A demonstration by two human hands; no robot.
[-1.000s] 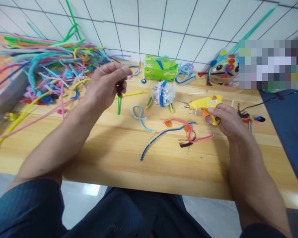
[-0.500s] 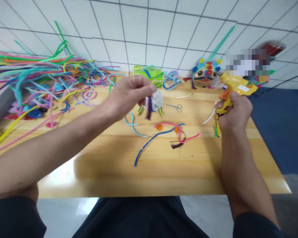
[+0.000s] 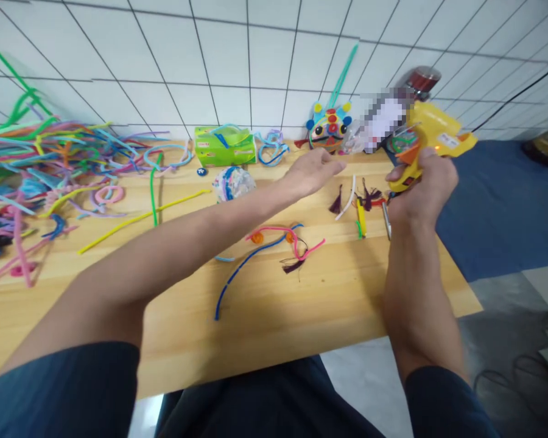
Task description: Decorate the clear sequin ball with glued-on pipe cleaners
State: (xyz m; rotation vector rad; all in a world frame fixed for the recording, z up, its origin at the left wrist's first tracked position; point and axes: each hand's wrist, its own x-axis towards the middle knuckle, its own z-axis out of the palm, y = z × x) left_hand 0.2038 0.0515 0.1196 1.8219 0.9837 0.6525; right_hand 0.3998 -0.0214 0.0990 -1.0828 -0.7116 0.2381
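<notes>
My right hand point(image 3: 422, 188) is wrapped round the handle of a yellow hot glue gun point(image 3: 438, 131), held above the table's right side. My left hand point(image 3: 313, 170) reaches across the middle, fingers partly extended, and nothing shows in them. Just below its fingertips lies a dark purple tassel point(image 3: 336, 203) beside a white pipe cleaner point(image 3: 347, 199). Beyond that hand stands a colourful lion-head ornament point(image 3: 331, 131). My left forearm partly covers a whitish ball with blue bands point(image 3: 234, 182). Another dark tassel point(image 3: 371, 198) lies near the glue gun's handle.
Many pipe cleaners point(image 3: 36, 152) heap up at the left. Against the tiled wall stands a green packet point(image 3: 223, 146). Blue point(image 3: 237, 271) and pink point(image 3: 313, 248) pipe cleaners lie in front. A glass jar point(image 3: 424, 82) stands at back right; the glue gun's black cord point(image 3: 520, 88) runs right.
My left hand has moved right from the whitish ball and no longer shows the dark tassel it pinched; one now lies below its fingers. The view has swung right. The glue gun stays in my right hand.
</notes>
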